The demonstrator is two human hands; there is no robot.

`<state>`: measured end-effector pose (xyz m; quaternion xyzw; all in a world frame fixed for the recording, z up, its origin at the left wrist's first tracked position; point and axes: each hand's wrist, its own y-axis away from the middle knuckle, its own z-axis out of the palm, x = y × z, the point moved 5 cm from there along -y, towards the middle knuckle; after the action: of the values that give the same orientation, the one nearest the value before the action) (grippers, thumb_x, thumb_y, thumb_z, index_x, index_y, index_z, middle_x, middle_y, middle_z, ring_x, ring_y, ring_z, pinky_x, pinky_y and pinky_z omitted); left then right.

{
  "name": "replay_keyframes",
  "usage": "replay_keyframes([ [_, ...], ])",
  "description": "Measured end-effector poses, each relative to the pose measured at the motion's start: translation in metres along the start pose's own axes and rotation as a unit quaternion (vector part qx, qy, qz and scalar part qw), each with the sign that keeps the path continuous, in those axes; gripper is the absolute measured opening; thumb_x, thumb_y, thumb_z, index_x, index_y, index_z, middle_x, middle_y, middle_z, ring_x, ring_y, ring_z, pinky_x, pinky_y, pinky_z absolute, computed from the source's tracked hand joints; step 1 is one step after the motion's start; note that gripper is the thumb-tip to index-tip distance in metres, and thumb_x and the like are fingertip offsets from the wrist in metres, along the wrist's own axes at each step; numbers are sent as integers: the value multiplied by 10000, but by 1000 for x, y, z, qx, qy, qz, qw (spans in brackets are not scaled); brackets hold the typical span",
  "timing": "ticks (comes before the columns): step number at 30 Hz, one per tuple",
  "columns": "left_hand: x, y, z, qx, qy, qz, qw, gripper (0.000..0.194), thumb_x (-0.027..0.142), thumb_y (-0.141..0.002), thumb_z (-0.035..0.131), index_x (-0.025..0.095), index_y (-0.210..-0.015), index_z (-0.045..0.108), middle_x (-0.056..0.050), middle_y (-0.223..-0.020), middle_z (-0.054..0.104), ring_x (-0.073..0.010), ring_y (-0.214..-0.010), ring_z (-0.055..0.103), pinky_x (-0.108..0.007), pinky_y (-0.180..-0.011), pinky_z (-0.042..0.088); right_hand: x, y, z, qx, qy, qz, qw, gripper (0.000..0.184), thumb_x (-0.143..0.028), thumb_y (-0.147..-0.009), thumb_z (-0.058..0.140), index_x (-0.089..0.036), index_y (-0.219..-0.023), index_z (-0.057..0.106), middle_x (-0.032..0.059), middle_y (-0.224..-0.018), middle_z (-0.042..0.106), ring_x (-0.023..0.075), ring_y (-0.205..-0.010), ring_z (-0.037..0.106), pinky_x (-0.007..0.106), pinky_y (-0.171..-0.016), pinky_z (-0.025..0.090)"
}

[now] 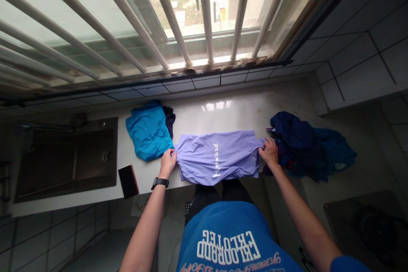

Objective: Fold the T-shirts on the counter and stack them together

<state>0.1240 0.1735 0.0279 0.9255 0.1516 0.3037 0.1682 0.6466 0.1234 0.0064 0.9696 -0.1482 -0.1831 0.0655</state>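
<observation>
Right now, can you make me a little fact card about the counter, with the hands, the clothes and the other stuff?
Left hand: gripping one end of the lavender garment
Right hand: gripping its other end
Print: white lettering across the middle
Left clothes: bright blue garment, dark cloth beside it
Right clothes: heap of dark blue clothes
Left wrist: black watch
Far left: sink
Near sink: dark, phone-like slab

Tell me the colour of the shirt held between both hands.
The shirt is light purple with white lettering, shown best in the head view.
</observation>
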Motion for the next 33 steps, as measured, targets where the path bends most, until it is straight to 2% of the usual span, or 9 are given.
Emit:
replay_keyframes([
  [3, -9, -4, -6, 9, 57, -35, 998, 203, 397, -794, 617, 203, -800, 556, -14, -733, 593, -202, -738, 583, -311, -727, 478, 3, -2, -3, -26, 28, 15, 999, 77, -193, -754, 555, -191, -739, 630, 180, -1257, 651, 333, -1167, 553, 450, -948, 477],
  [7, -23, -6, -11, 48, 217, -63, 973, 426, 541, -637, 760, 183, -798, 594, 20, -686, 539, -147, -673, 513, -264, -649, 425, 8, 0, -14, 8, 46, 11, 999, 144, -247, -779, 567, -181, -671, 634, 183, -1256, 641, 338, -1197, 541, 441, -965, 460],
  [9, -29, -6, -12, 45, 274, -82, 957, 550, 610, -543, 801, 172, -813, 607, 21, -683, 546, -132, -649, 507, -253, -619, 412, 12, 0, -11, -51, 35, 20, 998, 183, -258, -798, 567, -189, -638, 622, 163, -1145, 686, 312, -1158, 573, 394, -954, 457],
  [13, -41, -4, -15, 28, 330, -127, 935, 643, 605, -453, 837, 171, -857, 588, 17, -701, 578, -130, -640, 547, -254, -608, 446, 31, 2, 0, -178, 33, 145, 973, 199, -269, -866, 515, -178, -758, 656, 108, -788, 689, 250, -830, 652, 311, -743, 465],
  [19, -47, -5, -41, 100, 149, -103, 978, 285, 344, -661, 714, 191, -847, 561, 7, -725, 558, -213, -760, 625, -402, -755, 560, 38, -1, 0, -173, 5, 213, 962, 309, -206, -877, 501, -132, -1159, 605, 154, -1014, 688, 269, -927, 666, 337, -803, 479],
  [22, -21, -7, -35, 94, 79, -17, 992, 268, 169, -654, 660, 187, -919, 624, -70, -947, 633, -276, -1023, 625, -456, -988, 506, 29, 7, -5, -87, -26, 212, 973, 375, -134, -811, 485, -107, -1171, 586, 221, -1182, 626, 314, -1099, 622, 402, -943, 465],
  [26, 49, -9, 6, -10, -100, 210, 972, 413, 50, -727, 510, 185, -1086, 663, -135, -1259, 631, -282, -1231, 570, -420, -1106, 425, 1, 47, 1, 76, -117, 157, 978, 405, -127, -760, 436, -138, -1145, 563, 189, -1208, 593, 297, -1180, 569, 418, -1045, 426],
  [30, 94, -23, 42, -68, -195, 254, 945, 408, 126, -833, 538, 168, -1229, 629, -163, -1346, 602, -302, -1280, 550, -421, -1101, 421, -9, 90, 40, 26, -193, 268, 943, 280, -272, -770, 521, -169, -1024, 575, 167, -1071, 633, 305, -1060, 612, 413, -981, 478],
  [33, 112, -38, 54, -102, -238, 260, 930, 583, 313, -815, 716, 133, -1346, 555, -210, -1393, 561, -341, -1307, 528, -426, -1124, 394, -6, 93, 49, 39, -186, 349, 918, 411, -419, -785, 594, -142, -1087, 564, 230, -1128, 631, 363, -1142, 586, 463, -1005, 467],
])
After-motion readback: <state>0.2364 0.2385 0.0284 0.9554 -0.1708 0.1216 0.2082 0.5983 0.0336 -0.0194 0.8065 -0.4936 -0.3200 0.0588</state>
